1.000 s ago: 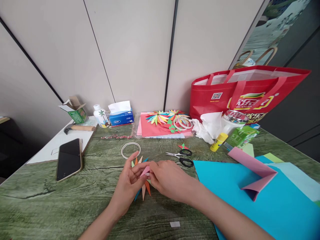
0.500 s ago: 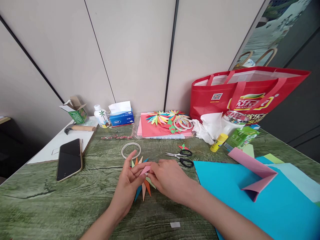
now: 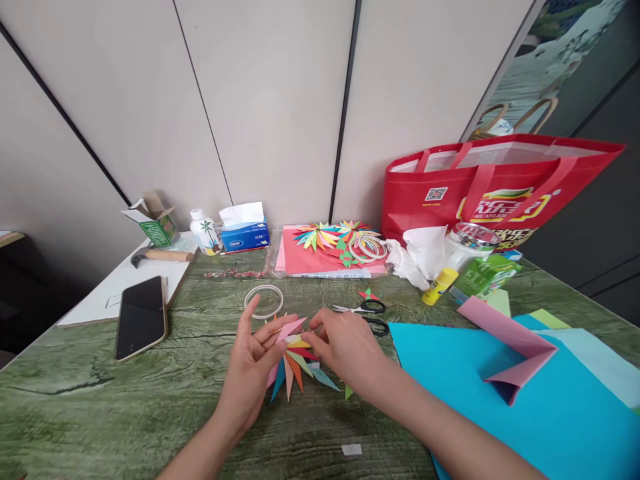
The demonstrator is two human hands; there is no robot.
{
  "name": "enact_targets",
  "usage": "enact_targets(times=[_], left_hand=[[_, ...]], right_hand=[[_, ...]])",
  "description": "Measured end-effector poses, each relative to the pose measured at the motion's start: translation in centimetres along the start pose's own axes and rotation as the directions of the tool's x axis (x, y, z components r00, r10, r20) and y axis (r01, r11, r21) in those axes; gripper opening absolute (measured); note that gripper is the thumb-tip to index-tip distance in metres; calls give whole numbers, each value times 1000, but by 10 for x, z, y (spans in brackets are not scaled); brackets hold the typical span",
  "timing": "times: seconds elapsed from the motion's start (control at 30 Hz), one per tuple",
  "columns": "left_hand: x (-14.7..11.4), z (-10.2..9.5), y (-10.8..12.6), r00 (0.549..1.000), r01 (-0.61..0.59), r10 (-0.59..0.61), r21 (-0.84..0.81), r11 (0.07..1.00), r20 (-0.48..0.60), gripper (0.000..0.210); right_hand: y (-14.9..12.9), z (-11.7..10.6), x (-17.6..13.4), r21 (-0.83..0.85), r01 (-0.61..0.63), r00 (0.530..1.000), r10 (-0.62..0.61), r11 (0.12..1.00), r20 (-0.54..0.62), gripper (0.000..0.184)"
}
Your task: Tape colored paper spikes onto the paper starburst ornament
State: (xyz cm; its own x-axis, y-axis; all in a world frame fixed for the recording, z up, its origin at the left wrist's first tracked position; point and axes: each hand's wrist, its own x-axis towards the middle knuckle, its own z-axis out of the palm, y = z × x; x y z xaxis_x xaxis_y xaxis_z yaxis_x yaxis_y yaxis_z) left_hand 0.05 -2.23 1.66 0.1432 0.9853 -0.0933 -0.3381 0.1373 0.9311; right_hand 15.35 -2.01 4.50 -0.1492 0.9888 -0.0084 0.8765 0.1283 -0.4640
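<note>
A folded paper star [image 3: 289, 375] with many-coloured points lies under my hands at the table's middle. My left hand [image 3: 250, 367] grips it at a pink point, thumb against fingers, the index finger raised. At the star's right side, my right hand [image 3: 347, 347] pinches near the tip of a yellow point, beside a small pale strip. The fingers partly hide what they grip. Just beyond the left hand lies a roll of thin white tape [image 3: 245, 303]. Black-handled scissors [image 3: 373, 307] rest behind the right hand, which partly covers them.
Blue paper sheets [image 3: 450, 373] with a folded pink piece [image 3: 510, 327] lie right. A glue stick [image 3: 440, 287], tissues and a red bag [image 3: 430, 200] stand behind. A phone [image 3: 142, 319], hammer [image 3: 165, 255], bottle [image 3: 206, 233] and tissue box [image 3: 245, 237] are left.
My right hand has shifted slightly right, exposing the yellow and red points. The pink point now stands out between the hands, and more of the star's right side shows.
</note>
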Motion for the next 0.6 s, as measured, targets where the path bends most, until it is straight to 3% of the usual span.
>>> enact_targets(times=[0.23,0.6], left_hand=[[-1,0,2,999,11,-10,-21,1000,43,80],[-1,1,1,996,14,-14,-5,1000,91,76]], right_hand=[[5,13,3,432,119,993,-119,894,-27,15],[4,18,6,644,148,988,-91,751,-121,9]])
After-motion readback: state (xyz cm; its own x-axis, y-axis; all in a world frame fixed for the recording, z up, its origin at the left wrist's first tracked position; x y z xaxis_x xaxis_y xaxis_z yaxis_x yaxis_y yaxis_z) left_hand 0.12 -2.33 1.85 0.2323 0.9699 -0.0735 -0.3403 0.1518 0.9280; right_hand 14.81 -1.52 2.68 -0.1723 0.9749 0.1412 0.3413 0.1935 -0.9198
